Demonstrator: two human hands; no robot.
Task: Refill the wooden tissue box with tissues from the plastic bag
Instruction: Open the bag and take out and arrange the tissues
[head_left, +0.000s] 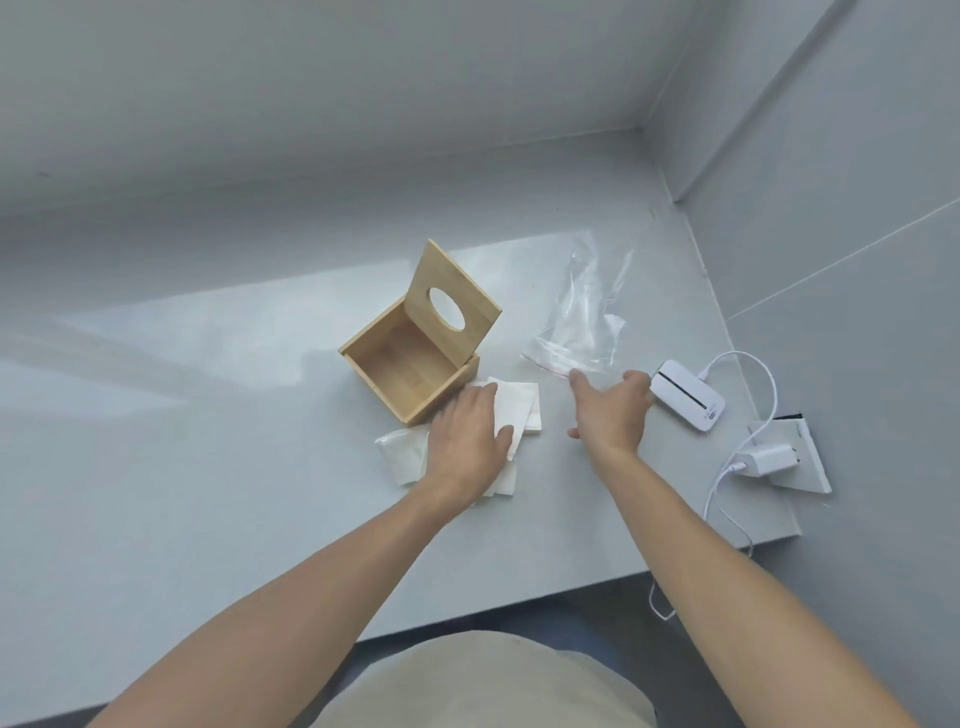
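Observation:
The wooden tissue box (410, 364) stands on the grey table with its lid (452, 299) tipped up; the inside looks bare. A loose pile of white tissues (519, 410) lies just in front of the box. My left hand (467, 441) rests flat on that pile, fingers spread. To the right, the clear plastic bag (582, 322) with a red zip strip lies flat and looks to hold nothing. My right hand (613, 410) hovers at the bag's near edge, fingers apart, holding nothing.
A white device (685, 400) with a cable sits right of my right hand. A white charger (763, 457) is plugged into a socket plate (800, 457) at the table's right edge. Walls close the back and right sides.

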